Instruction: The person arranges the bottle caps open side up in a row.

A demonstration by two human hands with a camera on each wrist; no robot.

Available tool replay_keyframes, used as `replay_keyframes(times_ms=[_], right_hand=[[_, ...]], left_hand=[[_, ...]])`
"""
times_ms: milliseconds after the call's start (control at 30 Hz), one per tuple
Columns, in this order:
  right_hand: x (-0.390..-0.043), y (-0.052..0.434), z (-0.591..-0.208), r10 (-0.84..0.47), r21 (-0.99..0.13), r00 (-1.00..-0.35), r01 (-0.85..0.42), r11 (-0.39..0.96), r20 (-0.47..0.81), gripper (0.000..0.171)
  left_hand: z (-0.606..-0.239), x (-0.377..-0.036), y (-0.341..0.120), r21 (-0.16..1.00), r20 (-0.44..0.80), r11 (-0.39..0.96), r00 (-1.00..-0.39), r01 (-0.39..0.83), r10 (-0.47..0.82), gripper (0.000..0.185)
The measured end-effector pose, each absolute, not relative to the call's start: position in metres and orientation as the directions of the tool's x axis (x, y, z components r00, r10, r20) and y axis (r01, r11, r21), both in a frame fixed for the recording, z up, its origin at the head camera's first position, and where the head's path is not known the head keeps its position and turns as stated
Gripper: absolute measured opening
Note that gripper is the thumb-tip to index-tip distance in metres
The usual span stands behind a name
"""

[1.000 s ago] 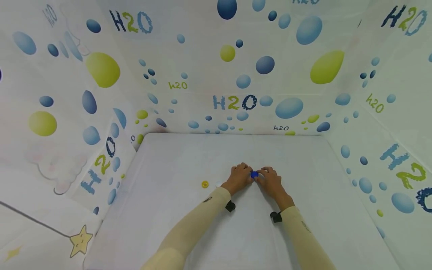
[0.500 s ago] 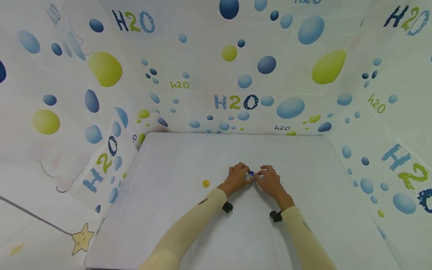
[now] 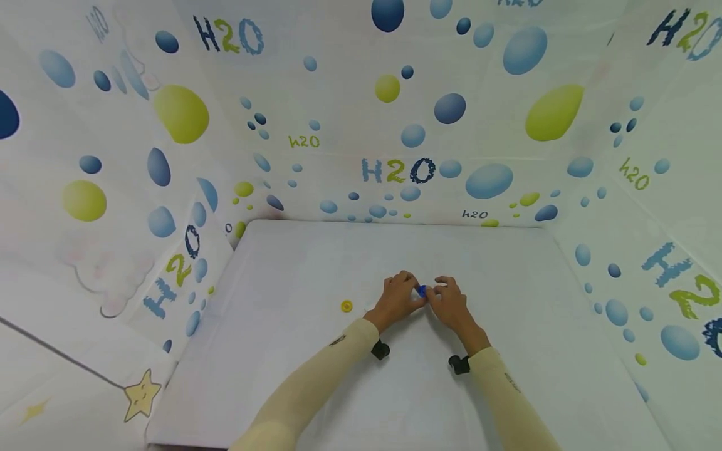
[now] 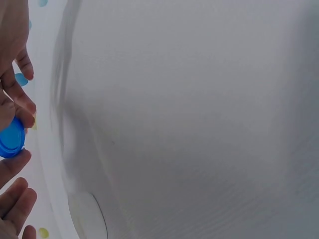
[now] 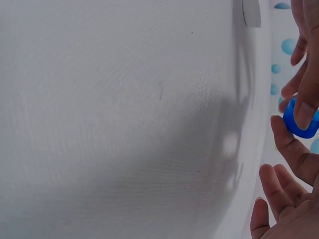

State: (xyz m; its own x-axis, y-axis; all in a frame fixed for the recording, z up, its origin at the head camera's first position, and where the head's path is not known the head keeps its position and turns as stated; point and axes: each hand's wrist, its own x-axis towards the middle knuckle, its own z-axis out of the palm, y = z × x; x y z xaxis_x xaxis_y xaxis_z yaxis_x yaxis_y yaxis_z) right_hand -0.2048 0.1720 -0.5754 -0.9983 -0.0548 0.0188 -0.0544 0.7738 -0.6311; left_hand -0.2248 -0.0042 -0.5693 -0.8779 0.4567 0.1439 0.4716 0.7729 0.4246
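Observation:
A small round blue bottle cap is held off the table between the two hands. My left hand pinches it from the left, and in the right wrist view the left thumb lies across the cap. From the other side my right hand grips the cap's edge, other fingers spread apart. The left wrist view shows the cap's flat round face between the fingertips, cut by the frame edge. A yellow ring-like cap lies on the table, left of the hands.
A small white round piece lies beside the left wrist, partly hidden by it. The white table meets walls printed with blue and green drops. Both forearms, in cream sleeves, cross the table's front.
The blue cap has turned in the fingers, its visible face narrowing and then widening again, and has shifted slightly left. Both hands stay close together around it. The head view has shifted slightly.

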Motion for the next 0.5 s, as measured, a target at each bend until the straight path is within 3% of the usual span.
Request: replay_keyframes(times_ms=[333,500], right_hand=[[-0.200,0.169,-0.576,-0.034,-0.683,-0.999,-0.046,0.729,0.031,0.051],[-0.195,0.169,-0.575,-0.066,-0.639,-0.994,-0.106,0.762,0.086,0.037]], left_hand=[[-0.569,-0.215,-0.005,0.387,0.183,0.779,-0.869,0.494,0.460,0.033],[-0.567,-0.211,-0.010,0.322,0.158,0.807,-0.869,0.495,0.469,0.034]])
